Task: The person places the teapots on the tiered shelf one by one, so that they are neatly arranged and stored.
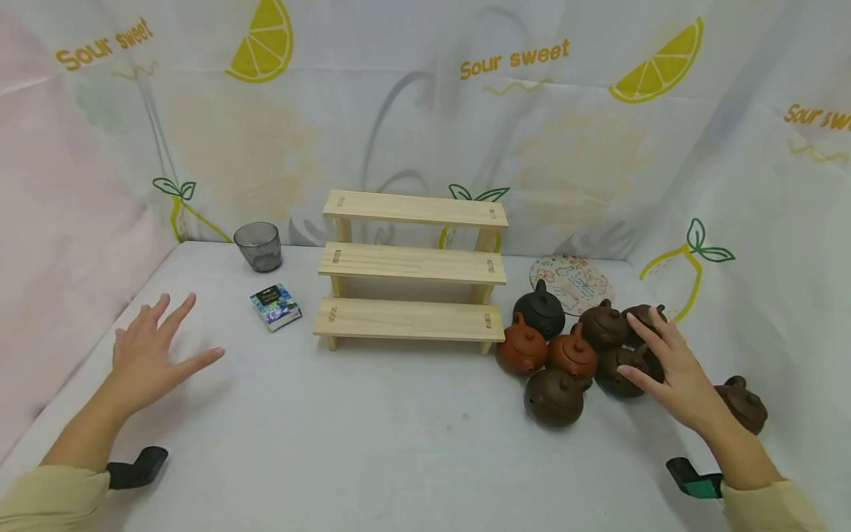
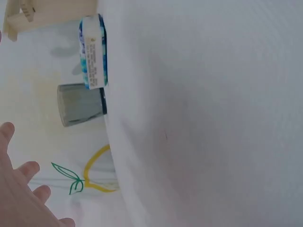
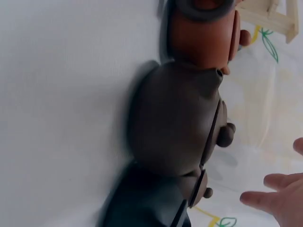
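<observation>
White cloth (image 1: 412,133) printed with yellow lemons and the words "Sour sweet" hangs behind a white table (image 1: 372,428), with pink fabric (image 1: 60,185) at the left edge. At the table's right side sits a cluster of small, rounded teapots: one black teapot (image 1: 540,318) at the back, two reddish-brown teapots (image 1: 521,350) beside each other, and several dark brown teapots (image 1: 554,399) at the front and right. One of the dark ones stands apart, partly hidden behind the right forearm. All appear matte, and the right wrist view shows a short spout and a knobbed lid on a dark one.

A person's right hand (image 1: 674,377) is over the right end of the cluster, fingers spread wide and grasping nothing; the right wrist view shows the fingertips apart from the pots. The left hand (image 1: 146,362), also splayed and holding nothing, is above the table at left, nearest a small blue floral box (image 1: 275,307). Behind the box stands a smoky clear cup (image 1: 259,247).

A three-tier pale wooden stand (image 1: 412,262) occupies the centre, its lower right end just beside a reddish-brown pot. A round floral disc (image 1: 573,281) lies just behind the teapots.
</observation>
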Tool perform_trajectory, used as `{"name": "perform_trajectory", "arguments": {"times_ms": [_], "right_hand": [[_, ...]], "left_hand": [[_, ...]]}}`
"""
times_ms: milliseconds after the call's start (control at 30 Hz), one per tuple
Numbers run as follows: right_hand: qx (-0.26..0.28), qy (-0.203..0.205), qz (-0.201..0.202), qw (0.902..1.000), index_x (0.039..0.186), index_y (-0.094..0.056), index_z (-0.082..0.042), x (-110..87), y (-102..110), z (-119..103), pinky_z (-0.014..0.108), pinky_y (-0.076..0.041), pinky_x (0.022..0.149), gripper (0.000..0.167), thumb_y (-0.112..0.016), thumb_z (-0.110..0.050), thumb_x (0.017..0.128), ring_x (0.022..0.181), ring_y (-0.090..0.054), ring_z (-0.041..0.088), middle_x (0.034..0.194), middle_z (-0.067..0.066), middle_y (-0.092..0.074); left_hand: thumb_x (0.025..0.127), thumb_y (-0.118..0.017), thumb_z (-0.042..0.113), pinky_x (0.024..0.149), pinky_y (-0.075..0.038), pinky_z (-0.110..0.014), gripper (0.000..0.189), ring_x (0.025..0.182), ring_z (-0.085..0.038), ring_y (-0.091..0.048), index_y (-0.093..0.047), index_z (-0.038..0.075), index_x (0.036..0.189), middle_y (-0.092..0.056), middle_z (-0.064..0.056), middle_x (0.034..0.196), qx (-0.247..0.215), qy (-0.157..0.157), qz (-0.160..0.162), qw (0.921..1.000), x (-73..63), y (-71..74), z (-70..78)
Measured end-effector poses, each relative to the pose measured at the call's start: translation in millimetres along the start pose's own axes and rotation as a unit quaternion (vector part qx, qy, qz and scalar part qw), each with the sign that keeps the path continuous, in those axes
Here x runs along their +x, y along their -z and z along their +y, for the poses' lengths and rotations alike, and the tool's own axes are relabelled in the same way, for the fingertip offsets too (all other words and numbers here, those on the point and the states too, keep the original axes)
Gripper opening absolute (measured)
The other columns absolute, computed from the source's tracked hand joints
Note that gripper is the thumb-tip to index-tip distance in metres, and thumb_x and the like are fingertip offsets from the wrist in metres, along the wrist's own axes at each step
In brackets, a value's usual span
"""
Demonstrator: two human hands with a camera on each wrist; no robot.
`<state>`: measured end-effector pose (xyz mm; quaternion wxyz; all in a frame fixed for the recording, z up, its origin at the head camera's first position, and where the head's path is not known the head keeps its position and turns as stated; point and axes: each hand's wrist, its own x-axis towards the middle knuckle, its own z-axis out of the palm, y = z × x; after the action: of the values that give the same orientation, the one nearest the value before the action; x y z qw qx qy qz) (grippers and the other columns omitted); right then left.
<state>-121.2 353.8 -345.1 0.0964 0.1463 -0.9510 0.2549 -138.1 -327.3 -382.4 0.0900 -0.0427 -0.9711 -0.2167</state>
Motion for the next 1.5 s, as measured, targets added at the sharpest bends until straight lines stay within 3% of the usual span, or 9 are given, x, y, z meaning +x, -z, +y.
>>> {"name": "perform_trajectory", "arguments": {"times_ms": [167,400,533,833,967,1033,1100,1300,1500], "right_hand": [[0.032,0.007,-0.009,0.9994,0.149,-0.024,-0.022,0.2,-7.1,-3.4,0.077,-0.003,0.086,0.077,-0.068,-0.022,0.085,0.135,0.005,0.045,0.154,0.017,-0.005],[0.057,0.045,-0.021,0.9971,0.148,-0.027,-0.021,2.1,-16.6,-7.2,0.075,-0.012,0.087,0.081,-0.072,-0.015,0.081,0.136,-0.005,0.042,0.154,0.010,-0.011],[0.061,0.077,-0.026,0.9948,0.147,-0.031,-0.019,3.7,-21.4,-8.6,0.074,-0.017,0.087,0.081,-0.075,-0.013,0.078,0.137,-0.009,0.035,0.154,0.005,-0.013],[0.063,0.118,-0.039,0.9902,0.141,-0.040,-0.011,3.5,-32.6,-10.8,0.070,-0.028,0.084,0.078,-0.079,-0.011,0.073,0.135,-0.015,0.007,0.152,0.008,-0.020],[0.050,0.138,-0.046,0.9881,0.139,-0.044,-0.010,4.2,-36.3,-13.8,0.039,-0.029,0.101,0.077,-0.081,-0.012,0.071,0.134,-0.017,0.005,0.151,0.003,-0.022],[0.046,0.148,-0.051,0.9867,0.138,-0.045,-0.010,4.4,-38.3,-15.2,0.020,-0.024,0.099,0.078,-0.082,-0.014,0.070,0.135,-0.018,0.006,0.151,0.004,-0.023],[0.045,0.158,-0.057,0.9848,0.138,-0.045,-0.011,4.4,-40.3,-16.3,0.010,-0.018,0.095,0.078,-0.083,-0.016,0.070,0.135,-0.018,0.006,0.150,0.005,-0.024],[0.049,0.183,-0.071,0.9794,0.135,-0.048,-0.012,5.1,-43.5,-20.9,0.013,-0.023,0.096,0.075,-0.083,-0.020,0.069,0.133,-0.025,0.008,0.146,0.011,-0.032],[0.038,0.203,-0.091,0.9743,0.133,-0.050,-0.015,6.4,-46.0,-22.4,0.029,-0.036,0.095,0.071,-0.083,-0.023,0.070,0.129,-0.032,0.009,0.141,0.008,-0.039]], "left_hand": [[0.081,-0.070,0.040,0.094,0.003,-0.070,0.097,0.132,-0.053,0.002,-0.010,0.009,0.150,-0.004,-0.031,0.148,-0.066,-0.013,0.005,0.9978,5.3,-4.6,10.9],[0.079,-0.074,0.035,0.095,-0.013,-0.069,0.098,0.134,-0.046,-0.009,-0.010,0.014,0.151,-0.010,-0.023,0.151,-0.141,-0.013,0.005,0.9899,13.1,-10.4,28.8],[0.079,-0.075,0.033,0.094,-0.021,-0.066,0.098,0.131,-0.048,-0.015,-0.009,0.017,0.151,-0.012,-0.024,0.150,-0.175,-0.011,-0.009,0.9845,20.6,-14.6,40.6],[0.079,-0.076,0.022,0.094,-0.029,-0.061,0.094,0.128,-0.047,-0.024,-0.015,0.006,0.148,-0.021,-0.026,0.146,-0.245,-0.032,-0.027,0.9687,36.7,-29.9,61.3],[0.080,-0.075,0.020,0.094,-0.031,-0.059,0.091,0.127,-0.047,-0.028,-0.016,0.010,0.148,-0.026,-0.027,0.143,-0.280,-0.030,-0.030,0.9591,43.0,-37.5,67.8],[0.081,-0.074,0.019,0.094,-0.032,-0.058,0.090,0.126,-0.047,-0.030,-0.015,0.012,0.149,-0.027,-0.027,0.142,-0.290,-0.032,-0.035,0.9558,46.2,-40.3,71.3],[0.082,-0.073,0.020,0.094,-0.033,-0.056,0.088,0.126,-0.046,-0.031,-0.015,0.013,0.149,-0.028,-0.026,0.142,-0.292,-0.034,-0.040,0.9549,49.5,-43.2,74.9],[0.083,-0.073,0.020,0.094,-0.035,-0.054,0.088,0.127,-0.044,-0.032,-0.016,0.014,0.149,-0.028,-0.026,0.143,-0.302,-0.039,-0.053,0.9512,59.1,-48.5,85.5],[0.082,-0.074,0.017,0.094,-0.036,-0.053,0.090,0.129,-0.045,-0.028,-0.014,0.018,0.150,-0.024,-0.027,0.144,-0.327,-0.036,-0.071,0.9418,67.8,-51.5,95.4]]}}
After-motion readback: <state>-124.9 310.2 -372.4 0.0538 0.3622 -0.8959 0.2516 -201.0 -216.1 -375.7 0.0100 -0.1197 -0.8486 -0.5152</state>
